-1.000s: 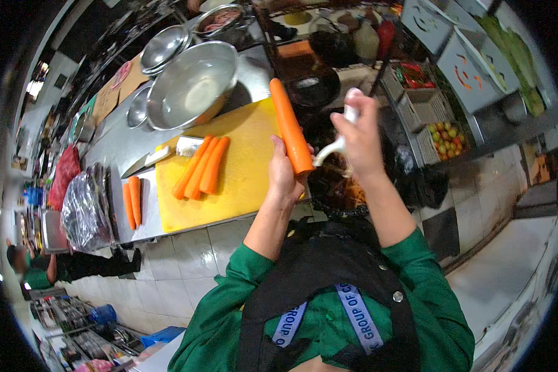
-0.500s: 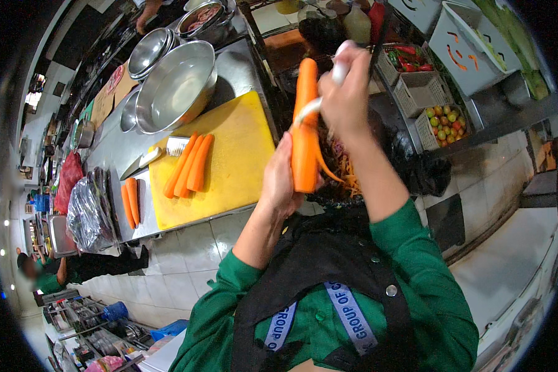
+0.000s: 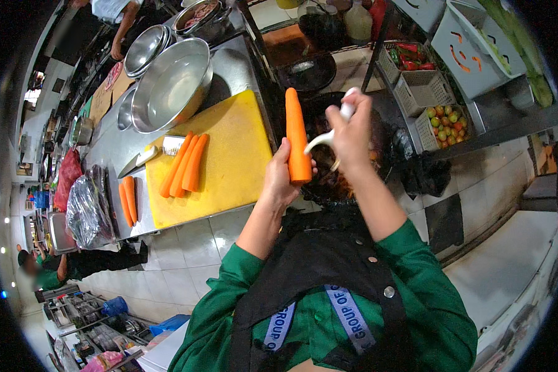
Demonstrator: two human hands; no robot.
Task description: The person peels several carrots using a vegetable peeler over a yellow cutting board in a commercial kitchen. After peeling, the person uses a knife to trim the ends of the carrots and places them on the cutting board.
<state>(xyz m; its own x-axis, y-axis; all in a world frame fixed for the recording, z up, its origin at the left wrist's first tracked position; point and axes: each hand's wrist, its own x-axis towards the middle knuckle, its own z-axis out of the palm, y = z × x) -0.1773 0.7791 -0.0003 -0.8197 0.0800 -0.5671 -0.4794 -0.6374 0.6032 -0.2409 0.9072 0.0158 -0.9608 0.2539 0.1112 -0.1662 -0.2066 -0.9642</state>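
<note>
My left hand (image 3: 283,177) grips the thick end of an orange carrot (image 3: 297,133), its narrow end pointing up and away from me. In my right hand (image 3: 352,133) is a white peeler (image 3: 321,140), its curved head close beside the carrot's right side. Beneath both hands stands a dark, lined bin (image 3: 328,192) with orange peelings in it. On the yellow cutting board (image 3: 235,149) to the left lie several peeled-looking carrots (image 3: 189,164). Two smaller carrots (image 3: 128,199) rest on the steel table beside the board.
A knife (image 3: 137,160) with a pale handle lies at the board's left edge. Behind it stands a large steel bowl (image 3: 173,87) of water. Vegetable baskets (image 3: 443,127) fill a right-hand shelf. A person's arm (image 3: 125,31) reaches in at the far left; another person (image 3: 68,268) stands farther off.
My right hand has drawn the peeler off the carrot, down and right. The hanging strip of peel is gone from the carrot. A co-worker's arm has come further into view at the back.
</note>
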